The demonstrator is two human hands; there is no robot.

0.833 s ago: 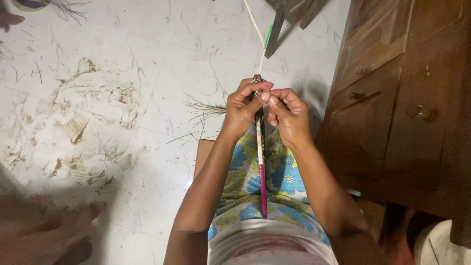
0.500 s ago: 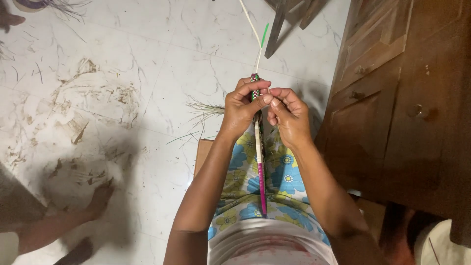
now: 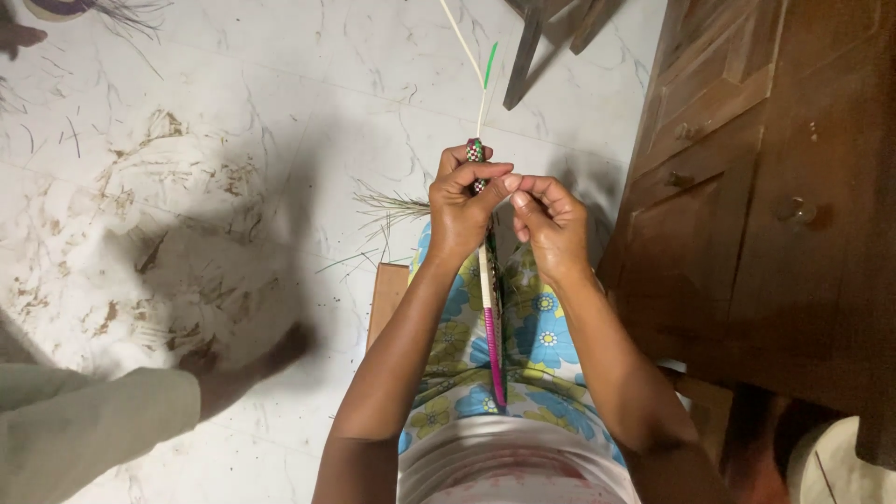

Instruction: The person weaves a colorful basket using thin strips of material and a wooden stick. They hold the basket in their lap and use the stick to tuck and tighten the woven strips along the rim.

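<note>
- No packages, labels, signs or screens show in this view.
</note>
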